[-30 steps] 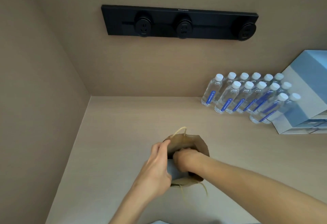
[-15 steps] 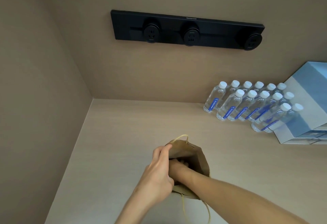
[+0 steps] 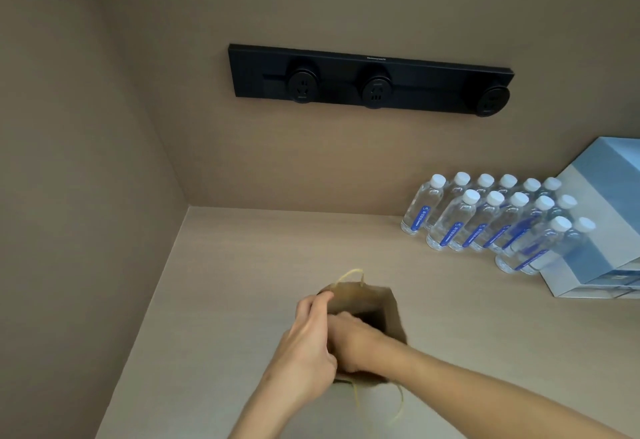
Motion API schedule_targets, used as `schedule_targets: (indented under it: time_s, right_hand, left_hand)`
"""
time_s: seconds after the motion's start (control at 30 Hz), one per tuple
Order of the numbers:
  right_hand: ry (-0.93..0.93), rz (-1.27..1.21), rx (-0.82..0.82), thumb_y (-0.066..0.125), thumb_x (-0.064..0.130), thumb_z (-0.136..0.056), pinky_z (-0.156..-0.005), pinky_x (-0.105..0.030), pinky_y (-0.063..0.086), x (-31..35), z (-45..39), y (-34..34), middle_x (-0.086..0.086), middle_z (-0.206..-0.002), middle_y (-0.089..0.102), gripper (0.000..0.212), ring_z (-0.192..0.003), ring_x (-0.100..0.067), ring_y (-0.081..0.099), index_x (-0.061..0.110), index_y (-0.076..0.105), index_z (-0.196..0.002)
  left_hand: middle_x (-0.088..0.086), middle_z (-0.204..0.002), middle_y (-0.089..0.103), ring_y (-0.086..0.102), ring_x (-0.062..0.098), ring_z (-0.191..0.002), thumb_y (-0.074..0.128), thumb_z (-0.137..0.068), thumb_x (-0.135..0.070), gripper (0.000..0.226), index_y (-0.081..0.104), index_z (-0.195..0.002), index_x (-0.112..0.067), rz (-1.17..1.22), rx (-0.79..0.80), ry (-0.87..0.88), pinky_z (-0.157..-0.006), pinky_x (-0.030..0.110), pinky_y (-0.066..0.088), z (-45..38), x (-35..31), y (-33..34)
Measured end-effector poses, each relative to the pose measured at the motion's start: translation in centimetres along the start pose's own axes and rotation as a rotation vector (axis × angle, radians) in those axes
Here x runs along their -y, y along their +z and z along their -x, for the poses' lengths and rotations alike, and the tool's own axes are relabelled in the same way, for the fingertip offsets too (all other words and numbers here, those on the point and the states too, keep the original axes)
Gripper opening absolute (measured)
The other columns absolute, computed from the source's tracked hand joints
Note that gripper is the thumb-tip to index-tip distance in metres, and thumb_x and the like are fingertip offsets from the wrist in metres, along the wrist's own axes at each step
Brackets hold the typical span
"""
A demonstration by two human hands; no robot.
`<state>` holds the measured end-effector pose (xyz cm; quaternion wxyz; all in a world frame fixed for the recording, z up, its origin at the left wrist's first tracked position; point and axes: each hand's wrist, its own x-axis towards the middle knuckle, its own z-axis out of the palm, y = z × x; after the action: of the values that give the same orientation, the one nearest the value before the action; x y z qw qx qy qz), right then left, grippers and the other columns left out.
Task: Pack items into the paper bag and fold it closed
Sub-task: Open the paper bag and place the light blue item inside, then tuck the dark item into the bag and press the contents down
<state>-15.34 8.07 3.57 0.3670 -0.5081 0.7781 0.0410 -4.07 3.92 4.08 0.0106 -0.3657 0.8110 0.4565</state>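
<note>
- Near the front edge of the pale tabletop [image 3: 242,265], a brown paper bag [image 3: 391,314] stands open, its far rim and right wall showing; most of the near side is covered by both hands.
- Left hand [image 3: 304,345] grips the bag's left rim, fingers [image 3: 313,303] curled over the edge and pinching the paper.
- Right hand [image 3: 353,338] is plunged into the mouth of the bag; its fingertips are hidden down in the dark, so whether they hold anything, I cannot tell.
- Contents of the bag are hidden too, just shadow inside.
- One twine handle [image 3: 353,275] loops up at the far rim; another [image 3: 498,407] trails out near, under the right forearm.
- Far right, water bottles [image 3: 485,220] stand in rows, well apart from the bag, beside light blue boxes [image 3: 606,227] cut off by the frame's edge.
- On the far wall, a black socket strip [image 3: 370,78]; its small lettering is unreadable.
</note>
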Motion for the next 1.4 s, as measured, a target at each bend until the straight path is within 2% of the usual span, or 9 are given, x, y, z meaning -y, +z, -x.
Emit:
schedule_targets:
  time_s: [0.07, 0.17, 0.33, 0.43, 0.6, 0.8, 1.07, 1.17, 1.4]
  right_hand:
    - [0.032, -0.117, -0.091, 0.056, 0.012, -0.082, -0.068, -0.03, 0.047, -0.4, 1.2, -2.4, -0.011, -0.1, 0.065, 0.012, -0.091, -0.03, 0.065, 0.011, 0.058, -0.094]
    - [-0.045, -0.534, -0.228, 0.061, 0.013, -0.077, -0.06, -0.027, 0.04, -2.3, 3.6, -5.8, -0.004, -0.079, 0.058, 0.008, -0.071, -0.02, 0.057, 0.01, 0.057, -0.084]
    - [-0.352, -1.331, -0.268, 0.068, 0.008, -0.082, -0.069, -0.037, 0.049, -3.7, 8.0, -7.8, -0.017, -0.088, 0.068, 0.017, -0.081, -0.029, 0.067, 0.001, 0.064, -0.097]
    - [-0.443, -1.507, -0.344, 0.071, 0.015, -0.083, -0.071, -0.037, 0.047, -3.1, 9.2, -7.6, -0.02, -0.087, 0.063, 0.023, -0.08, -0.03, 0.062, -0.003, 0.061, -0.092]
    - [-0.525, -1.575, -0.452, 0.068, 0.015, -0.087, -0.073, -0.041, 0.054, -1.4, 10.4, -7.5, -0.027, -0.098, 0.069, 0.026, -0.086, -0.035, 0.067, -0.007, 0.063, -0.1]
    - [-0.481, -1.449, -0.579, 0.064, 0.018, -0.088, -0.08, -0.042, 0.056, -0.9, 11.3, -7.5, -0.017, -0.106, 0.075, 0.023, -0.1, -0.035, 0.07, 0.007, 0.072, -0.106]
    - [-0.418, -1.355, -0.638, 0.063, 0.021, -0.087, -0.065, -0.045, 0.04, -1.1, 11.5, -7.7, -0.018, -0.096, 0.075, 0.02, -0.088, -0.048, 0.065, 0.013, 0.074, -0.102]
    - [-0.45, -1.344, -0.68, 0.064, 0.02, -0.085, -0.055, -0.034, 0.038, -1.3, 11.5, -8.0, -0.023, -0.086, 0.071, 0.016, -0.07, -0.034, 0.058, 0.012, 0.073, -0.096]
    - [-0.651, -1.51, -0.777, 0.048, 0.004, -0.084, -0.053, -0.029, 0.043, -1.4, 11.8, -8.0, -0.013, -0.076, 0.069, 0.025, -0.064, -0.024, 0.056, 0.002, 0.073, -0.081]
  left_hand:
    - [-0.011, -0.151, 0.026, 0.046, 0.014, -0.129, 0.045, -0.068, -0.012, 0.085, 0.024, -0.146, -0.037, 0.053, -0.043, -0.009, -0.104, 0.022, 0.037, -0.4, 0.6, -0.7]
    - [-0.031, -0.132, 0.036, 0.046, -0.02, -0.107, 0.054, -0.072, -0.009, 0.08, 0.033, -0.118, -0.071, 0.207, -0.08, 0.045, -0.086, 0.001, 0.036, -0.4, 1.0, -2.1]
    - [-0.016, -0.119, 0.052, 0.063, 0.008, -0.083, 0.064, -0.088, -0.021, 0.031, 0.059, -0.104, -0.048, 0.381, -0.334, 0.102, -0.074, 0.014, 0.048, 0.3, 0.6, -3.8]
    - [-0.002, -0.083, 0.075, 0.067, 0.01, -0.075, 0.06, -0.087, -0.037, 0.018, 0.077, -0.085, -0.03, 0.604, -0.354, 0.107, -0.068, 0.018, 0.053, 1.2, -1.6, -5.5]
    - [0.003, -0.091, 0.079, 0.073, 0.016, -0.084, 0.066, -0.078, -0.048, 0.04, 0.078, -0.096, -0.014, 0.807, -0.04, 0.296, -0.071, 0.024, 0.055, 3.2, -5.8, -6.3]
    - [0.017, -0.095, 0.079, 0.076, 0.03, -0.086, 0.078, -0.074, -0.024, 0.027, 0.077, -0.095, -0.007, 1.025, -0.157, 0.275, -0.061, 0.026, 0.058, 3.8, -8.0, -6.6]
    - [0.024, -0.097, 0.077, 0.074, 0.04, -0.089, 0.077, -0.074, -0.017, 0.02, 0.074, -0.09, -0.006, 1.095, -0.15, 0.218, -0.066, 0.038, 0.061, 3.9, -9.1, -7.0]
    - [0.025, -0.098, 0.076, 0.073, 0.044, -0.091, 0.075, -0.075, -0.013, 0.019, 0.074, -0.092, -0.006, 1.108, -0.144, 0.245, -0.069, 0.042, 0.062, 3.8, -9.4, -7.1]
    - [0.01, -0.095, 0.079, 0.075, 0.027, -0.083, 0.07, -0.074, -0.016, 0.022, 0.077, -0.094, -0.01, 1.086, -0.131, 0.333, -0.061, 0.03, 0.059, 3.8, -8.8, -8.0]
